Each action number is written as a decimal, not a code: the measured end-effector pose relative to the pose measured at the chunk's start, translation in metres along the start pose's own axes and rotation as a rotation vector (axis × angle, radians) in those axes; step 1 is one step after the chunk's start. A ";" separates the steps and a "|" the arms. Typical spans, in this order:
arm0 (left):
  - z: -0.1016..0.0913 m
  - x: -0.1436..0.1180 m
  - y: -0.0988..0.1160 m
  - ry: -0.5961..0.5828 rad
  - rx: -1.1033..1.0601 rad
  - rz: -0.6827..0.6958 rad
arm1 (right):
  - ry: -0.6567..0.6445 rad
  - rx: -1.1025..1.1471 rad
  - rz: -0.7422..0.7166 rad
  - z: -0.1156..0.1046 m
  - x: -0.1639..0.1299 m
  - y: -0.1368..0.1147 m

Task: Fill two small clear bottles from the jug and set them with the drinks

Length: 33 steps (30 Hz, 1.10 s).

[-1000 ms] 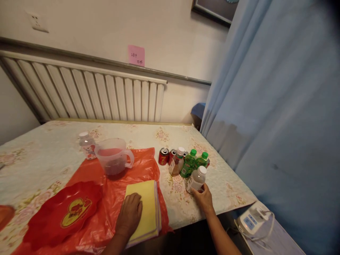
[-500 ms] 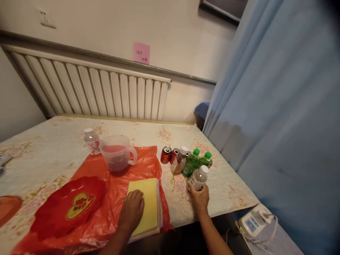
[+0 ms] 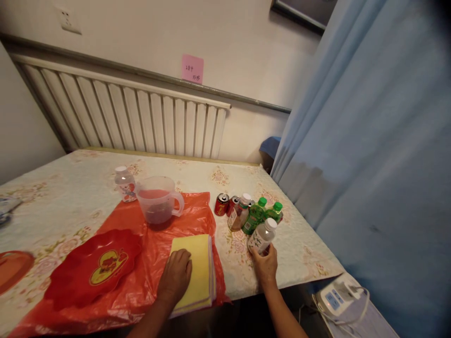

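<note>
My right hand (image 3: 266,265) is wrapped round the lower part of a clear bottle (image 3: 261,235) with a white cap and a leaf-patterned label. The bottle stands on the flowered tablecloth near the table's front right. My left hand (image 3: 177,273) lies flat, palm down, over the left side of a stack of folded cloths (image 3: 199,270), yellow on top. Just behind the held bottle stand green-capped bottles (image 3: 254,217), a white-capped bottle with a brownish tint (image 3: 238,215) and red cans (image 3: 221,204).
Under the cloths spreads a red plastic sheet (image 3: 155,277). On it are a red scalloped tray (image 3: 75,270) and a translucent measuring jug (image 3: 157,199). Another white-capped bottle (image 3: 125,184) stands behind the jug's left. A power strip (image 3: 336,296) sits lower right, beside a blue curtain (image 3: 380,178).
The held bottle has turned a little in my right hand, so its label shows leaves instead of dark lettering. My left hand stays on the cloths. The view has shifted slightly.
</note>
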<state>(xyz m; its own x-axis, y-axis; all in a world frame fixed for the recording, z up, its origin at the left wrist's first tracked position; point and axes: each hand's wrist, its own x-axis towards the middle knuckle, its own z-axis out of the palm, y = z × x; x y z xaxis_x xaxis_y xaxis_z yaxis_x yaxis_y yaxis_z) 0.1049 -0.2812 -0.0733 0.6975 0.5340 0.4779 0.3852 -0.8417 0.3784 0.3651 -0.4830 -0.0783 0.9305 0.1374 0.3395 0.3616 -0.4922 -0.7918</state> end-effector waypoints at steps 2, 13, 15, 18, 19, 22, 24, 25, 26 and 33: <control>-0.001 0.000 0.001 -0.012 0.000 -0.004 | 0.022 -0.031 -0.003 0.002 -0.001 0.000; 0.003 -0.001 -0.002 -0.005 -0.020 -0.012 | -0.064 0.019 -0.033 -0.002 0.006 0.016; 0.004 -0.001 -0.003 -0.007 -0.021 -0.009 | -0.085 0.047 -0.025 -0.001 0.008 0.019; 0.004 -0.001 -0.004 -0.004 -0.015 -0.010 | -0.113 0.086 -0.012 0.000 0.010 0.021; 0.004 -0.001 -0.003 -0.004 -0.012 -0.013 | -0.122 0.098 -0.007 0.001 0.011 0.022; 0.003 -0.001 -0.002 -0.005 -0.006 -0.020 | -0.144 0.129 0.001 0.000 0.013 0.022; 0.003 -0.001 -0.002 -0.004 -0.008 -0.022 | -0.157 0.145 -0.001 -0.001 0.014 0.022; 0.002 -0.001 -0.002 -0.004 -0.011 -0.022 | -0.160 0.151 -0.003 -0.002 0.014 0.022; 0.002 -0.001 -0.002 -0.003 -0.013 -0.023 | -0.160 0.156 -0.006 -0.003 0.014 0.022; 0.003 -0.001 -0.003 -0.011 -0.015 -0.017 | -0.157 0.178 -0.015 -0.006 0.016 0.022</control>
<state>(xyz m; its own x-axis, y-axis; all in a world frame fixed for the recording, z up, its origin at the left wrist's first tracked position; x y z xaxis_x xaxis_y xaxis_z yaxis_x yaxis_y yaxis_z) 0.1053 -0.2795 -0.0776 0.6972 0.5474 0.4629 0.3879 -0.8311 0.3985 0.3879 -0.4966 -0.0874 0.9177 0.2825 0.2792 0.3666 -0.3321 -0.8691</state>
